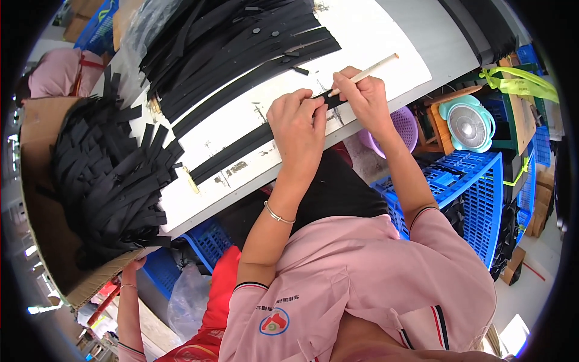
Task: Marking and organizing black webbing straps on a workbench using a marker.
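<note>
A long black fabric strip [232, 158] lies along the near edge of the white board [398, 42], which carries dark smudges and marks. Curled over the strip's right end, my left hand [297, 127] presses it down with fingers and thumb. My right hand [366, 101] grips a pale pencil [379, 64]. Its tip touches or hovers just above the strip's end, close to my left fingers; I cannot tell which. Beyond my hands, many black strips [241, 54] lie side by side on the board, with a few small dark pieces on top.
At left stands a cardboard box [45, 133] heaped with black strips [111, 169]. Clear plastic [142, 45] lies behind it. Right of the table are a purple basket [403, 128], a teal fan [469, 125] and a blue crate [482, 199]. Another person's hand [134, 265] touches the box.
</note>
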Demonstrator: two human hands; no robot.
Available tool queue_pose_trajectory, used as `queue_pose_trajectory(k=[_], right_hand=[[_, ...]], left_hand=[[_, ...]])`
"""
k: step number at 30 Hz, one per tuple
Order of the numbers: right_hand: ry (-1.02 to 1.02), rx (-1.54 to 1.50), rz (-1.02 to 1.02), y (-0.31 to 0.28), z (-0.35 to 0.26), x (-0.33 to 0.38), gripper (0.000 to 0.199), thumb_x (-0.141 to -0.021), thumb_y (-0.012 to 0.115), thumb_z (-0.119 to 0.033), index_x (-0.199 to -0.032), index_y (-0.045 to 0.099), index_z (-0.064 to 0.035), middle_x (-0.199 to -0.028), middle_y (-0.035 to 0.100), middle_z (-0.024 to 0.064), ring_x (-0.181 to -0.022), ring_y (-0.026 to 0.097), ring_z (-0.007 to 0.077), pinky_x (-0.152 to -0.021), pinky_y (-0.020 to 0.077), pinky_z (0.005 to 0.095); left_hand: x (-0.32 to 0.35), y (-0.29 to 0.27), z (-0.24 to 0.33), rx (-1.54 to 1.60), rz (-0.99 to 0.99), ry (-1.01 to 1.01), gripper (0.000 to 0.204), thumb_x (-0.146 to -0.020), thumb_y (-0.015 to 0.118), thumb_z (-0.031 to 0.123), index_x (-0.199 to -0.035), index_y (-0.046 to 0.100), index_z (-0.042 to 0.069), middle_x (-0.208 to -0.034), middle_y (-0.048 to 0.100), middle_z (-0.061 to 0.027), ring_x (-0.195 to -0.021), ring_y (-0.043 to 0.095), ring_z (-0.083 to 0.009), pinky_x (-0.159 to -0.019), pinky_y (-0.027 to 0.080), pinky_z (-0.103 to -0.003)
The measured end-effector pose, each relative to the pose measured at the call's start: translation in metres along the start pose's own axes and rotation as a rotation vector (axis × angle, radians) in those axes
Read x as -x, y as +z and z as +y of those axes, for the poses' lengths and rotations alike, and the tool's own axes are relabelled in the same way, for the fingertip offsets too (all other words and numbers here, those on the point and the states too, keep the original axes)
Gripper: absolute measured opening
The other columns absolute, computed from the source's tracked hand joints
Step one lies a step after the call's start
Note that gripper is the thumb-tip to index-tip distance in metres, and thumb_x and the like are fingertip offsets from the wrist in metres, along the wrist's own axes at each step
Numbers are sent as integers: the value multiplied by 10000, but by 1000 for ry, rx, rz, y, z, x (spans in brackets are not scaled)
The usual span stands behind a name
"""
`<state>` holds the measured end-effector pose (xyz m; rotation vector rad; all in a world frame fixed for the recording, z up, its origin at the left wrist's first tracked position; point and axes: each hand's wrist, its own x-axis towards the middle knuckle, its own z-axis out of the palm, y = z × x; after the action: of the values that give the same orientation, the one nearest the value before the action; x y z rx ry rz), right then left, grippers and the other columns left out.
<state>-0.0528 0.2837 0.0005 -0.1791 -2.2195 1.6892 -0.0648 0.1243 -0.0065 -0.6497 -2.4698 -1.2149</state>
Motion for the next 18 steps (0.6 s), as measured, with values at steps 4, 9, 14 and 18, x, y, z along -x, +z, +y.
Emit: queue_pose_trajectory(k=[4,9,14,18], right_hand=[[16,18,-100,-6,-2,2,255,-1016,632,-154,-816,684,-5,-701,614,-6,-636,521,48,-575,397,231],[-68,95,-116,-6,2,2,262,-999,641,-192,-814,657,-8,-633,615,45,-562,556,120,-544,445,297],[-5,62,-128,-8,7,3,250,-999,613,-172,-819,672,-9,-678,648,23,-627,586,83,-576,460,272],[89,-101,17,-13,9,5,254,-1018,606,-168,-855,723,-13,-772,685,19,-630,561,54,-563,422,213]], left_hand=[[0,-1,0,-2,-7,-13,116,-814,814,115,-920,776,86,-1069,723,-16,-1061,617,-240,-970,418,-381],[2,1,-3,9,0,-3,128,-808,815,116,-926,776,85,-1074,724,-23,-1058,621,-247,-960,427,-387],[3,-5,-4,41,-32,16,208,-817,801,139,-1013,775,78,-1154,707,-82,-1129,611,-309,-1015,424,-445],[31,-35,6,-150,-95,-4,415,-912,728,184,-1311,682,81,-1485,538,-136,-1400,438,-362,-1173,228,-609]])
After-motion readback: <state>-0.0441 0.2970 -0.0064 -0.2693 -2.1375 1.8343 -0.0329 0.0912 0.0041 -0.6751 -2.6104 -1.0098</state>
